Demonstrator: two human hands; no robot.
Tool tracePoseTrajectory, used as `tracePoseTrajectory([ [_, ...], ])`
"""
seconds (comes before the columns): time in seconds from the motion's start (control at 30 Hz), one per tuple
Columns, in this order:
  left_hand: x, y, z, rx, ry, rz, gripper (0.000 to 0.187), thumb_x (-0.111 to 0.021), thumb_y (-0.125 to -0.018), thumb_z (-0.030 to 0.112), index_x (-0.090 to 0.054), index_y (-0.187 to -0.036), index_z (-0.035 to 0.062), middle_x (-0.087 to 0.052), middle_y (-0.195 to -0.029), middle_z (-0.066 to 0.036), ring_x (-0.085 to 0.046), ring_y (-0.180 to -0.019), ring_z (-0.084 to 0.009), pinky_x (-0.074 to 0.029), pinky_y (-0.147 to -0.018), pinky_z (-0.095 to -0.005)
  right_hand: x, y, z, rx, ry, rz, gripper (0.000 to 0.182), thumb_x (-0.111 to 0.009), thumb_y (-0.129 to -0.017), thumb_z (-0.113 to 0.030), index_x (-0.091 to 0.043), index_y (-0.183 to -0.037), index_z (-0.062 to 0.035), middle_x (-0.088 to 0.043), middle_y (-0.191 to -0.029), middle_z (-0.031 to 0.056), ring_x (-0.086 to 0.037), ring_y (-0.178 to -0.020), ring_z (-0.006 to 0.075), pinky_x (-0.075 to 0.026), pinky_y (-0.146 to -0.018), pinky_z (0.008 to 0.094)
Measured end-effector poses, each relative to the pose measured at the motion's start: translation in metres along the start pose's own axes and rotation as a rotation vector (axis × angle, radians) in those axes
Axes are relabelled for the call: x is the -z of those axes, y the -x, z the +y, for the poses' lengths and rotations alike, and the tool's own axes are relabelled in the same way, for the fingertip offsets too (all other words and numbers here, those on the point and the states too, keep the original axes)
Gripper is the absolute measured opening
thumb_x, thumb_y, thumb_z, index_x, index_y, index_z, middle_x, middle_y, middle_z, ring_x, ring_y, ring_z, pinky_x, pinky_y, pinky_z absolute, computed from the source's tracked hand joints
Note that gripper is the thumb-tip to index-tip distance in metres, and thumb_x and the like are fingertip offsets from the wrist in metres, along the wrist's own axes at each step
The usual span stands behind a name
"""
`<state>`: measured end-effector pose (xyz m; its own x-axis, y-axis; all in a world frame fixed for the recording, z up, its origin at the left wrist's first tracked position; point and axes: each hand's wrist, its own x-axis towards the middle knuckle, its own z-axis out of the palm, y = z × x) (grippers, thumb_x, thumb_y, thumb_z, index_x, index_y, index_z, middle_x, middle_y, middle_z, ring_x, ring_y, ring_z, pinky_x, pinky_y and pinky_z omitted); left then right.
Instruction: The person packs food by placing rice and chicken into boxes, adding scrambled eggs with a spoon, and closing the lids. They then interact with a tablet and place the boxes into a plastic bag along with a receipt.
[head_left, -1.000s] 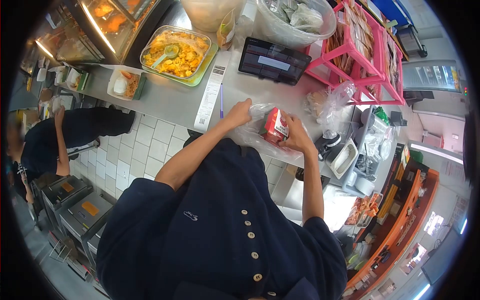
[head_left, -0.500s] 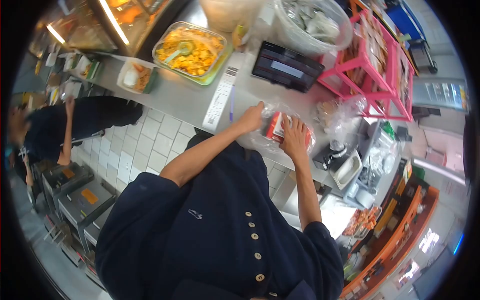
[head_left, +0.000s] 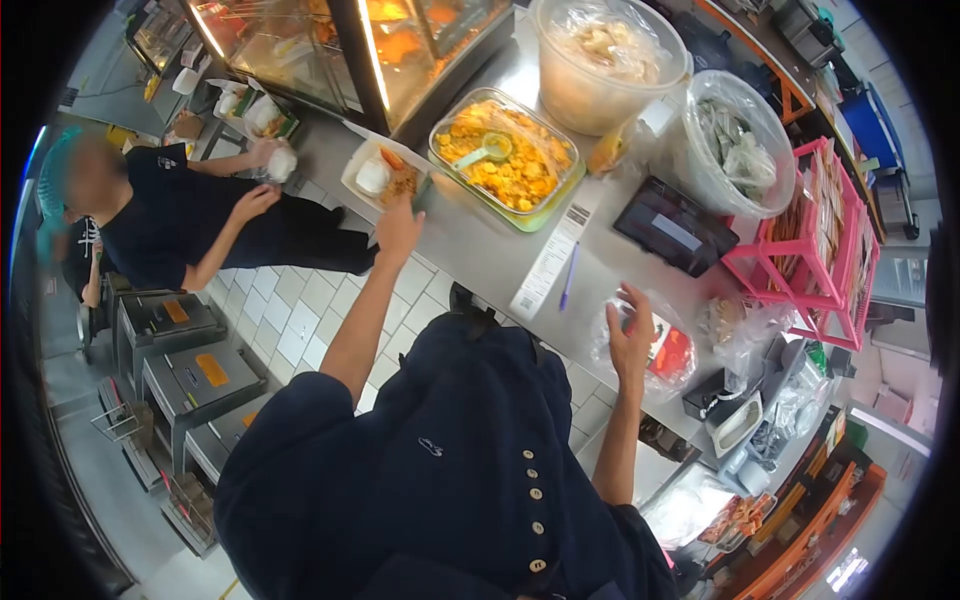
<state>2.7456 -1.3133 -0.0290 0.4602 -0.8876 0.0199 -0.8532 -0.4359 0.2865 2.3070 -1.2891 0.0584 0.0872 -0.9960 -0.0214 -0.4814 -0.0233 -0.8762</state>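
Observation:
My left hand (head_left: 399,228) reaches to the near corner of an open paper food box (head_left: 355,176), its fingers closed at the edge. The box holds white rice and brown and orange food. My right hand (head_left: 629,335) has its fingers apart over the left side of a clear plastic bag (head_left: 690,374) with a red and white packet (head_left: 674,352) inside. Between the hands, a long printed receipt (head_left: 552,262) and a purple pen (head_left: 569,277) lie on the steel counter (head_left: 480,262).
Behind are a tray of yellow food (head_left: 545,178) with a spoon, two large tubs (head_left: 600,100), a black tablet (head_left: 675,226) and a pink rack (head_left: 792,250). A lit display case (head_left: 395,60) stands at the back left. A co-worker (head_left: 165,215) at left handles a white item.
My left hand has left the bagged packet and moved left to the food box. My right hand has lifted partly off the packet, fingers spread. The view has shifted left, showing more of the co-worker.

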Motion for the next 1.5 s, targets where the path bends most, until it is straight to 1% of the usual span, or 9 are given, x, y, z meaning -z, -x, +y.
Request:
tracePoseTrajectory([
  [0.27, -0.033, 0.010, 0.017, -0.337, 0.142, -0.426, 0.019, -0.068, -0.084, 0.017, -0.070, -0.096, 0.0026, -0.068, -0.100, -0.020, -0.067, -0.092, -0.0380, -0.052, -0.079, -0.0479, -0.186, -0.053, -0.049, -0.182, -0.238, -0.326, 0.049, -0.072, -0.090, -0.017, -0.056, -0.133, -0.0008, -0.069, -0.110, 0.0172, -0.068, -0.102, 0.0241, -0.056, -0.083, 0.0348],
  [0.43, 0.021, 0.045, 0.027, -0.266, 0.853, -0.128, 0.030, -0.070, -0.086, 0.019, -0.067, -0.110, 0.0005, -0.068, -0.104, -0.018, -0.067, -0.093, -0.0362, -0.052, -0.084, -0.0424, -0.219, -0.046, -0.008, -0.376, -0.335, -0.200, 0.063, -0.076, -0.088, -0.024, -0.050, -0.135, 0.0079, -0.069, -0.106, 0.0222, -0.071, -0.086, 0.0238, -0.058, -0.066, 0.0317],
  [0.5, 0.024, 0.026, 0.002, -0.255, 0.395, 0.330, 0.035, -0.071, -0.089, 0.022, -0.066, -0.116, -0.0002, -0.068, -0.105, -0.016, -0.067, -0.091, -0.0326, -0.053, -0.081, -0.0388, -0.212, -0.041, 0.011, -0.403, -0.254, -0.101, 0.063, -0.076, -0.088, -0.025, -0.051, -0.133, 0.0107, -0.069, -0.103, 0.0222, -0.071, -0.078, 0.0228, -0.057, -0.059, 0.0303],
  [0.67, -0.028, -0.020, -0.041, -0.040, 1.063, -0.549, 0.047, -0.074, -0.090, 0.029, -0.061, -0.128, 0.0050, -0.070, -0.096, -0.010, -0.067, -0.084, -0.0198, -0.055, -0.076, -0.0332, -0.201, -0.050, 0.009, -0.524, -0.328, -0.155, 0.058, -0.077, -0.087, -0.024, -0.055, -0.127, 0.0123, -0.069, -0.089, 0.0183, -0.069, -0.068, 0.0213, -0.056, -0.053, 0.0299],
  [0.8, -0.017, -0.043, -0.033, 0.134, 0.851, -0.667, 0.056, -0.074, -0.090, 0.029, -0.054, -0.136, 0.0032, -0.071, -0.098, -0.012, -0.066, -0.095, -0.0207, -0.054, -0.082, -0.0349, -0.191, -0.046, -0.006, -0.505, -0.012, 0.106, 0.072, -0.074, -0.089, -0.026, -0.039, -0.142, 0.0077, -0.059, -0.120, 0.0266, -0.069, -0.087, 0.0249, -0.057, -0.071, 0.0337],
  [1.0, 0.026, -0.072, -0.001, -0.611, 0.731, 0.183, 0.045, -0.061, -0.097, 0.031, -0.055, -0.135, 0.0074, -0.069, -0.108, -0.013, -0.054, -0.118, -0.0294, -0.043, -0.101, -0.0474, -0.178, -0.072, -0.064, -0.022, -0.181, 0.478, 0.038, -0.057, -0.100, -0.028, -0.058, -0.125, 0.0003, -0.065, -0.110, 0.0183, -0.061, -0.100, 0.0307, -0.046, -0.094, 0.0408],
  [1.2, 0.032, -0.079, 0.003, -0.310, 0.664, -0.730, 0.043, -0.057, -0.099, 0.027, -0.055, -0.136, 0.0055, -0.066, -0.113, -0.017, -0.056, -0.119, -0.0362, -0.042, -0.104, -0.0403, -0.213, -0.034, -0.053, -0.052, 0.199, 0.331, 0.036, -0.059, -0.097, -0.027, -0.067, -0.117, 0.0019, -0.064, -0.108, 0.0235, -0.059, -0.106, 0.0389, -0.044, -0.098, 0.0425],
  [1.3, -0.031, -0.045, -0.017, -0.612, 0.586, -0.232, 0.045, -0.060, -0.097, 0.026, -0.057, -0.133, -0.0008, -0.071, -0.101, -0.017, -0.063, -0.111, -0.0323, -0.047, -0.099, -0.0360, -0.249, -0.023, -0.007, -0.205, -0.097, 0.173, 0.052, -0.060, -0.096, -0.017, -0.046, -0.139, 0.0068, -0.060, -0.126, 0.0228, -0.057, -0.120, 0.0314, -0.044, -0.102, 0.0384],
  [1.5, -0.030, -0.038, -0.009, -0.294, 1.009, -0.616, 0.057, -0.069, -0.092, 0.033, -0.057, -0.133, -0.0051, -0.071, -0.115, -0.018, -0.070, -0.097, -0.0215, -0.053, -0.088, -0.0319, -0.230, -0.038, -0.017, -0.488, -0.582, 0.088, 0.052, -0.063, -0.095, -0.020, -0.051, -0.139, 0.0050, -0.063, -0.129, 0.0128, -0.061, -0.109, 0.0185, -0.050, -0.093, 0.0319],
])
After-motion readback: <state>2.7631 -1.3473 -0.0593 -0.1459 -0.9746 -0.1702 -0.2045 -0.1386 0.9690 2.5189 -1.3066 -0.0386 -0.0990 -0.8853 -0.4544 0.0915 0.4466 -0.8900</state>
